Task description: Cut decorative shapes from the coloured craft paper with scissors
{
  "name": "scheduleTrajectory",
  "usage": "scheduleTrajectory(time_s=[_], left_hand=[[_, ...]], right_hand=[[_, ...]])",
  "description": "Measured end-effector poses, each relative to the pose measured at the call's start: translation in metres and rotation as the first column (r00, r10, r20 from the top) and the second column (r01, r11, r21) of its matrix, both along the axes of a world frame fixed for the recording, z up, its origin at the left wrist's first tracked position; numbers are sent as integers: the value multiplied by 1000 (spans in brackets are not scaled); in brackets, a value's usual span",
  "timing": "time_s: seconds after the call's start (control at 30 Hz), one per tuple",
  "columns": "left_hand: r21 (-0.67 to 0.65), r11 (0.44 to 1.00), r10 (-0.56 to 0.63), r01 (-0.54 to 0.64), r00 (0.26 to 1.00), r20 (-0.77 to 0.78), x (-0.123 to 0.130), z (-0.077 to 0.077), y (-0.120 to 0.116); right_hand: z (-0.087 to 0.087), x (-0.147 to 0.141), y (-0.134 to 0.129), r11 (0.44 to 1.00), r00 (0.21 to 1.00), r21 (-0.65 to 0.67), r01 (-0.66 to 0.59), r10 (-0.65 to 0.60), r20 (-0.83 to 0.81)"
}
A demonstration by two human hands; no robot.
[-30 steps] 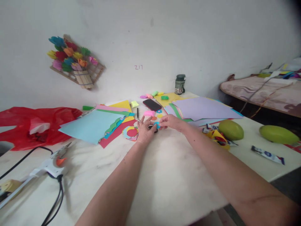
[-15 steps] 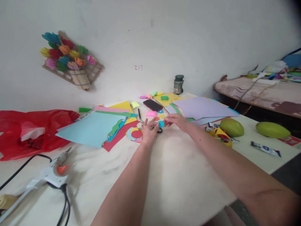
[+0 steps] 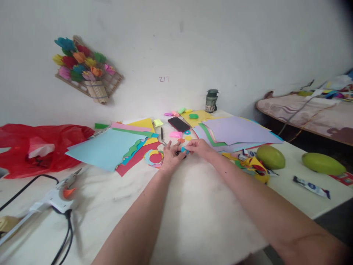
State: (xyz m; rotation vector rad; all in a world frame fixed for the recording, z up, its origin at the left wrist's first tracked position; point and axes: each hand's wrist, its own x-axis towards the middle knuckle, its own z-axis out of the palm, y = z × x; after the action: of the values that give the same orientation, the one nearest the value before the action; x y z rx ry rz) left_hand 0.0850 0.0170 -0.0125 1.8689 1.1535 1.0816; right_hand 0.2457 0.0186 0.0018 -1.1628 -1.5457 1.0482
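Note:
A small blue paper piece [image 3: 184, 149] is held between my hands above the table. My left hand [image 3: 171, 157] has its thumb and a fingertip at the left edge of the piece, its other fingers loosely raised. From the other side, my right hand [image 3: 200, 148] pinches the piece between thumb and forefinger. Dark handles, apparently of scissors, lie mostly hidden under my left hand. Just behind are an orange paper flower [image 3: 181, 140], a yellow one [image 3: 188, 138] and a blue one [image 3: 187, 132]. Ringed paper cut-outs [image 3: 149, 157] lie left of my left hand.
Colored sheets lie at left [image 3: 102, 147] and right [image 3: 237, 129]. Behind my hands are a phone [image 3: 178, 124], a pink clay packet [image 3: 175, 134] and a black pen [image 3: 161, 133]. A glue gun [image 3: 59, 197] rests front left; green mangoes [image 3: 270, 156] and paper scraps [image 3: 256, 165] are right.
My right hand has come in closer to my left, and the blue piece is now tilted and shows less of its face. The whole view has shifted slightly.

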Motion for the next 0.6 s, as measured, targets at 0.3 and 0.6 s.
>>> scheduleTrajectory(time_s=[0.3, 0.6], left_hand=[[-48, 999, -5, 5, 1000, 3, 1, 5, -5], [-43, 999, -5, 7, 1000, 29, 0, 1, -3]], right_hand=[[-21, -1, 5, 996, 986, -71, -48, 36, -160], [-19, 2, 4, 991, 983, -101, -84, 66, -170]])
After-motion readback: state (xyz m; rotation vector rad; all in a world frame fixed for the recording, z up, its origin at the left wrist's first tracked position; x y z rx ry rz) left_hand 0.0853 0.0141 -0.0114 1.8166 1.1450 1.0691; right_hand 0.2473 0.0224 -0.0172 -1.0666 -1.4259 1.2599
